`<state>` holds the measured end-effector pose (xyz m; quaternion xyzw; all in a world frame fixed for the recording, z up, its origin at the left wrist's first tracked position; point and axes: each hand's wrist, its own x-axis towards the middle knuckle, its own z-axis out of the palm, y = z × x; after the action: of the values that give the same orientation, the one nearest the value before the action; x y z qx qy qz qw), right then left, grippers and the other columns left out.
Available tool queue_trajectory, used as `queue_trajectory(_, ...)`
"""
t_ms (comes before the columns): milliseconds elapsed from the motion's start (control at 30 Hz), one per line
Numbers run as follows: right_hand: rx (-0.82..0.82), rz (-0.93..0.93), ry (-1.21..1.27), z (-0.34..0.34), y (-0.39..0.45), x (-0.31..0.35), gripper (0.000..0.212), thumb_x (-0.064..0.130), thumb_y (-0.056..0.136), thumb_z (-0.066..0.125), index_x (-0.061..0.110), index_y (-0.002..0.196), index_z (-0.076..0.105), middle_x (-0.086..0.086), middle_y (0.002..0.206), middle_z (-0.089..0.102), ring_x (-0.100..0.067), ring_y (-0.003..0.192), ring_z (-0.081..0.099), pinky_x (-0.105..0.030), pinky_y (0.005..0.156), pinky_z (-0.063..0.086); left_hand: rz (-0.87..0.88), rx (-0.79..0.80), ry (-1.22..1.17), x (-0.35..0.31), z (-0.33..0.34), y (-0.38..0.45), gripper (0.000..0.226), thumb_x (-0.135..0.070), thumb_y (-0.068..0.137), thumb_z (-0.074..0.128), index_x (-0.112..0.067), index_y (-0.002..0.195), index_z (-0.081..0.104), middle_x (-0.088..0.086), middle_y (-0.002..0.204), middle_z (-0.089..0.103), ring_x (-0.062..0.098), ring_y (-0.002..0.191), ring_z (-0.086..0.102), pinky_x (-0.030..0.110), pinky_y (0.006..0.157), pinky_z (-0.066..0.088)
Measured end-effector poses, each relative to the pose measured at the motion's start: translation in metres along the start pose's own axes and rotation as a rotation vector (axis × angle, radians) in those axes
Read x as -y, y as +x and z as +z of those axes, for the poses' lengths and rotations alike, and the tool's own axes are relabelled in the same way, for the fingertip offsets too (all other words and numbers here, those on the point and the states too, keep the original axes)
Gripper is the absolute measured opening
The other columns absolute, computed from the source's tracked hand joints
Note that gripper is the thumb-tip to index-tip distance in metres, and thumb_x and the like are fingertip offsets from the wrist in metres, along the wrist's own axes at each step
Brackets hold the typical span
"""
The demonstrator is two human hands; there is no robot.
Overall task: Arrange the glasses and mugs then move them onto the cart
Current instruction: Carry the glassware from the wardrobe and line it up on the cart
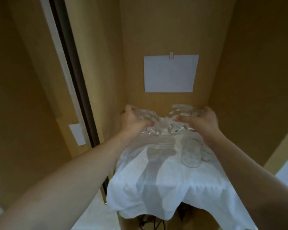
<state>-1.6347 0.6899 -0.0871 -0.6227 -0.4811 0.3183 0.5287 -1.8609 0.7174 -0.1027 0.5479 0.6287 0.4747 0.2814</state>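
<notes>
Both hands reach to the far end of the cloth-covered bench (156, 188), left hand (133, 120) and right hand (204, 121) each gripping blurred glasses (163, 125), while one mug (190, 154) lies tipped nearer, just below the right hand.

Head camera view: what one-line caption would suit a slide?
Both hands grip blurred glassware over a white cloth; one glass lies on it.

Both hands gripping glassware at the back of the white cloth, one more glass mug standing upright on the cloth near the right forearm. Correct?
One thing is off: the glass mug near the right forearm lies on its side, not upright, as the head view shows. The rest holds: left hand and right hand each grip blurred glassware at the back of the white cloth.
</notes>
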Motion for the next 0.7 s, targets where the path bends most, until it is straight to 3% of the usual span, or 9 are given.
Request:
queue_trajectory(67, -0.070, 0.042, 0.196, -0.013, -0.022, 0.005, 0.095, 0.043, 0.040, 0.100, 0.023, 0.121, 0.056, -0.001, 0.110, 0.068, -0.022, 0.094, 0.072, -0.035, 0.064, 0.062, -0.050, 0.021, -0.184, -0.007, -0.010, -0.013, 0.094, -0.039, 0.042, 0.101, -0.028, 0.116, 0.043, -0.006, 0.113, 0.055, 0.018, 0.100, 0.062, 0.047, 0.078, 0.062)
queue_trajectory(133, -0.098, 0.075, 0.397, -0.029, -0.043, 0.006, 0.095, 0.038, 0.047, 0.099, 0.016, 0.128, 0.054, -0.005, 0.104, 0.069, -0.025, 0.089, 0.073, -0.032, 0.059, 0.058, -0.102, 0.087, -0.380, -0.013, -0.019, -0.028, 0.089, -0.033, 0.052, 0.101, -0.025, 0.119, 0.043, -0.004, 0.113, 0.059, 0.019, 0.097, 0.066, 0.053, 0.072, 0.063)
queue_trajectory(200, -0.040, 0.091, 0.612, -0.044, -0.067, 0.010, 0.086, 0.039, 0.058, 0.095, 0.012, 0.132, 0.058, -0.007, 0.107, 0.073, -0.028, 0.096, 0.073, -0.041, 0.072, 0.060, -0.194, 0.204, -0.597, -0.020, -0.025, -0.042, 0.078, -0.025, 0.063, 0.096, -0.019, 0.123, 0.047, 0.002, 0.111, 0.065, 0.020, 0.089, 0.070, 0.058, 0.076, 0.061)
queue_trajectory(300, 0.065, 0.099, 0.877, -0.063, -0.107, 0.015, 0.039, 0.036, 0.091, 0.068, 0.017, 0.125, 0.066, -0.007, 0.122, 0.072, -0.026, 0.107, 0.071, -0.046, 0.102, 0.047, -0.299, 0.478, -0.828, -0.032, -0.026, -0.063, 0.036, -0.024, 0.077, 0.085, -0.018, 0.109, 0.070, 0.012, 0.111, 0.076, 0.029, 0.091, 0.074, 0.058, 0.090, 0.056)
queue_trajectory(367, 0.002, 0.138, 0.978, -0.073, -0.128, 0.014, 0.043, 0.038, 0.089, 0.069, 0.017, 0.127, 0.066, -0.006, 0.125, 0.071, -0.028, 0.109, 0.071, -0.049, 0.105, 0.046, -0.358, 0.576, -0.918, -0.042, -0.020, -0.077, 0.018, -0.026, 0.082, 0.079, -0.021, 0.099, 0.073, 0.010, 0.102, 0.078, 0.031, 0.095, 0.073, 0.057, 0.095, 0.054)
queue_trajectory(433, -0.090, 0.167, 1.019, -0.083, -0.145, 0.015, 0.052, 0.043, 0.082, 0.075, 0.018, 0.127, 0.067, -0.007, 0.123, 0.072, -0.026, 0.103, 0.073, -0.042, 0.089, 0.058, -0.401, 0.621, -1.007, -0.057, -0.015, -0.094, 0.021, -0.027, 0.084, 0.077, -0.016, 0.101, 0.071, 0.013, 0.089, 0.078, 0.034, 0.095, 0.071, 0.056, 0.096, 0.054)
queue_trajectory(533, -0.201, 0.175, 1.119, -0.110, -0.167, 0.011, 0.041, 0.043, 0.086, 0.075, 0.012, 0.113, 0.070, -0.010, 0.102, 0.077, -0.022, 0.082, 0.077, -0.032, 0.060, 0.060, -0.398, 0.672, -1.039, -0.080, -0.002, -0.117, 0.045, -0.032, 0.071, 0.083, -0.011, 0.109, 0.069, 0.014, 0.090, 0.078, 0.034, 0.096, 0.072, 0.054, 0.093, 0.056)
queue_trajectory(600, -0.192, 0.145, 1.162, -0.128, -0.180, 0.007, 0.046, 0.043, 0.086, 0.074, 0.009, 0.117, 0.069, -0.012, 0.111, 0.075, -0.025, 0.097, 0.075, -0.035, 0.077, 0.061, -0.394, 0.697, -1.021, -0.095, 0.011, -0.130, 0.061, -0.037, 0.061, 0.086, -0.013, 0.114, 0.069, 0.012, 0.097, 0.077, 0.030, 0.096, 0.071, 0.046, 0.090, 0.056)
queue_trajectory(700, -0.153, 0.099, 1.185, -0.162, -0.195, -0.004, 0.053, 0.035, 0.087, 0.074, 0.007, 0.131, 0.062, -0.016, 0.135, 0.064, -0.029, 0.125, 0.062, -0.040, 0.111, 0.044, -0.389, 0.737, -0.995, -0.118, 0.037, -0.152, 0.067, -0.045, 0.057, 0.088, -0.019, 0.116, 0.069, 0.007, 0.108, 0.075, 0.024, 0.097, 0.067, 0.036, 0.085, 0.047)
